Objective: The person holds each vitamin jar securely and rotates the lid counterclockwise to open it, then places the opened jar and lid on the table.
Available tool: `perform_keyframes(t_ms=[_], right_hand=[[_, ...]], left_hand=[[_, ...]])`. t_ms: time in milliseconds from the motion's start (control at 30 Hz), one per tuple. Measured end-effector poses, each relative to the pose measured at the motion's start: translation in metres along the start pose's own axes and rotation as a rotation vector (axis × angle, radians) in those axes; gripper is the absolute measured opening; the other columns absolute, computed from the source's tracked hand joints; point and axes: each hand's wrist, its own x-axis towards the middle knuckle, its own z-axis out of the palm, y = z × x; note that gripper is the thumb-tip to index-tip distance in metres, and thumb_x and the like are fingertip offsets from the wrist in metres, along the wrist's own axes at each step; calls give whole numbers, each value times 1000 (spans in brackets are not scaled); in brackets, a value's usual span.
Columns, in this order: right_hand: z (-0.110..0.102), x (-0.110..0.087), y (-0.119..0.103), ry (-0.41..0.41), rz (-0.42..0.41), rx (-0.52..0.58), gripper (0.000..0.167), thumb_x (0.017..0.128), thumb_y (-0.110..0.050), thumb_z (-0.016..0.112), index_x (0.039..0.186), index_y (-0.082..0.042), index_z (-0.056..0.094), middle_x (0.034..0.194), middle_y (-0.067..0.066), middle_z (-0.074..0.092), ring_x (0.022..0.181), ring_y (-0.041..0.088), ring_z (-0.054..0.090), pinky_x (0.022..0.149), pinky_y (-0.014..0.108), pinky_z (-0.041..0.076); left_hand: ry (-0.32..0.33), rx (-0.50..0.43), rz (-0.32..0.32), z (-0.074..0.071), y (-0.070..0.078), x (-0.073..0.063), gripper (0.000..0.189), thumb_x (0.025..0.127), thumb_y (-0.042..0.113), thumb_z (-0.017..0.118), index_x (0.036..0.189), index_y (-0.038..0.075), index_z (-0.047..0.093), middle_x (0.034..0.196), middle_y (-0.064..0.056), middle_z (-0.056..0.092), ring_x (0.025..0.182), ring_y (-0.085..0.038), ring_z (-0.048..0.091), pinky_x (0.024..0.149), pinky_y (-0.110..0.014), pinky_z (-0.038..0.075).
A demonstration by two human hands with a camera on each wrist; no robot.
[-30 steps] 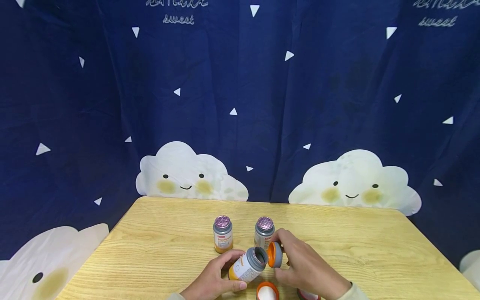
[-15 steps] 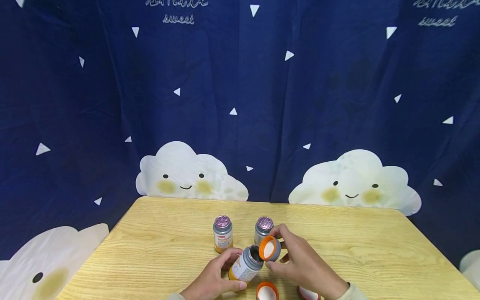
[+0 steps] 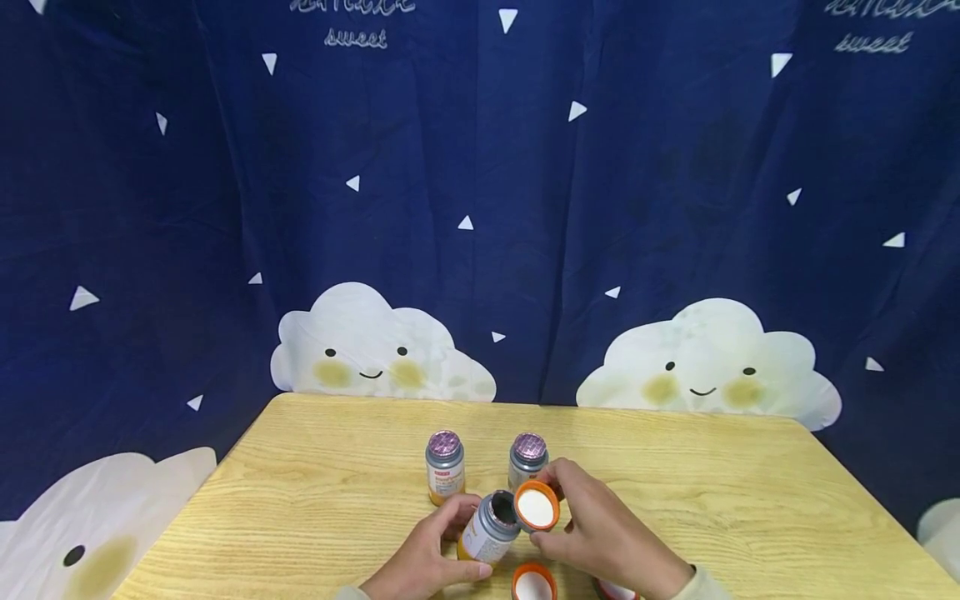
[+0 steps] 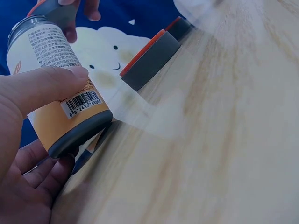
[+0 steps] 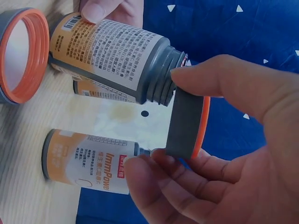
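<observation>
My left hand (image 3: 429, 557) grips a small supplement bottle (image 3: 483, 540) with a grey neck, white label and orange base. It tilts to the right, its uncapped mouth dark inside. In the left wrist view, the thumb lies across the bottle's label (image 4: 53, 51) above a barcode. My right hand (image 3: 607, 527) pinches a grey screw cap (image 3: 537, 507) by its rim. The cap's orange ring and white liner face up, right beside the bottle's mouth. In the right wrist view, the cap (image 5: 186, 123) is seen edge-on near the threaded neck; I cannot tell whether they touch.
Two similar bottles stand upright behind my hands, a left one (image 3: 446, 477) and a right one (image 3: 528, 454), both topped with purple foil. Two more caps, one (image 3: 534, 585) nearer the middle and one (image 3: 618, 591) partly hidden by my right hand, lie liner-up on the wooden table (image 3: 337, 467).
The cap in my right hand has turned from edge-on to liner-up and shifted left. The bottle's mouth has swung slightly left, with the left hand staying in place.
</observation>
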Motion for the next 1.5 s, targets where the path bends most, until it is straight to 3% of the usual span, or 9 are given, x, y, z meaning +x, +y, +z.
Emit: perform_keyframes(t_ms=[200, 400, 633, 833, 1000, 1133, 1267, 1500], right_hand=[[1, 0, -2, 31, 1, -53, 39, 72, -12, 79, 102, -17, 54, 93, -11, 57, 84, 8, 57, 68, 26, 50], [2, -1, 0, 33, -5, -36, 39, 73, -14, 80, 102, -16, 54, 93, -10, 57, 85, 9, 57, 66, 25, 50], [11, 0, 0, -11, 0, -48, 41, 73, -16, 81, 104, -17, 54, 94, -9, 57, 86, 8, 56, 75, 27, 49], [21, 1, 1, -88, 24, -48, 40, 73, -19, 80, 100, -18, 51, 92, -8, 56, 82, 6, 55, 73, 24, 47], [32, 7, -3, -167, 21, -12, 44, 74, -22, 81, 103, -17, 48, 92, -7, 55, 81, 6, 54, 73, 23, 47], [41, 11, -9, -202, 42, -4, 44, 74, -25, 82, 102, -16, 50, 94, -9, 54, 81, 5, 53, 74, 23, 46], [56, 17, -14, -230, 68, -41, 43, 73, -27, 82, 101, -16, 51, 94, -10, 50, 80, 3, 49, 72, 21, 45], [91, 27, -26, -295, 108, -194, 41, 71, -28, 83, 95, -17, 51, 83, -11, 43, 74, 4, 41, 65, 20, 40]], left_hand=[[13, -16, 28, 1, 1, 1, 59, 80, 23, 79, 131, 25, 49, 122, 3, 60, 106, -16, 57, 91, -27, 44], [38, -100, 16, 2, 1, -3, 61, 82, 19, 78, 134, 17, 47, 124, -2, 60, 108, -17, 59, 93, -26, 45], [81, -140, -21, -12, 2, -22, 62, 82, 17, 78, 135, 15, 45, 125, -5, 61, 109, -19, 60, 90, -28, 48], [216, -107, -65, -32, 1, -41, 61, 82, 15, 78, 132, 11, 42, 127, -11, 58, 110, -18, 60, 90, -27, 48], [344, -45, -68, -52, -4, -46, 62, 79, 14, 80, 128, 12, 43, 123, -9, 60, 108, -16, 59, 90, -28, 49], [455, 20, -53, -68, -12, -43, 61, 76, 14, 83, 125, 15, 45, 120, -5, 62, 109, -16, 59, 92, -28, 48], [544, 102, -77, -87, -21, -39, 63, 76, 16, 83, 127, 15, 45, 121, -5, 61, 110, -17, 58, 94, -29, 47], [620, 238, -117, -109, -34, -30, 66, 76, 14, 83, 128, 8, 43, 117, -13, 61, 106, -25, 60, 92, -38, 48]])
